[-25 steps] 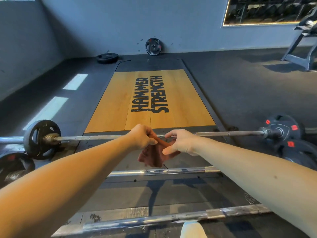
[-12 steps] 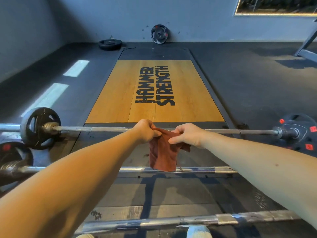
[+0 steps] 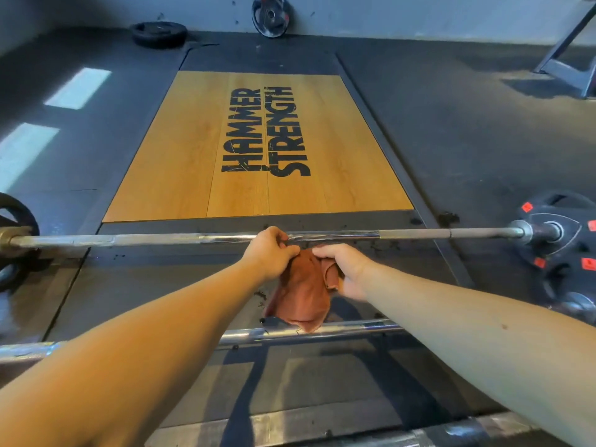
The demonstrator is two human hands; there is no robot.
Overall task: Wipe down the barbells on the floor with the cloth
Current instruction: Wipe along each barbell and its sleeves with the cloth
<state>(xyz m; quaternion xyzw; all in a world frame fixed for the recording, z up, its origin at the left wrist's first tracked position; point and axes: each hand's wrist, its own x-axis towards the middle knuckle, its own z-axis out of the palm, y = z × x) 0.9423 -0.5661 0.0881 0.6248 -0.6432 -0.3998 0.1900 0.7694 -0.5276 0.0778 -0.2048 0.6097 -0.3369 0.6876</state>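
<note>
Dark rubber floor (image 3: 451, 140), wooden platform (image 3: 180, 156) inset, far barbell (image 3: 419, 234), middle barbell (image 3: 361, 326), near barbell (image 3: 458, 430) lying crosswise, loose plate (image 3: 159, 33) flat at the far edge.

cloth (image 3: 303, 290) between two barbells | far barbell (image 3: 419, 234) | near barbell (image 3: 322, 332)

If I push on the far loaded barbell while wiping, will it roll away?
Probably. The far barbell rests on round plates, so a forward push could roll it. The plates likely make it heavy and slow to start. Its shiny middle looks smooth, so the cloth may slide easily.
</note>
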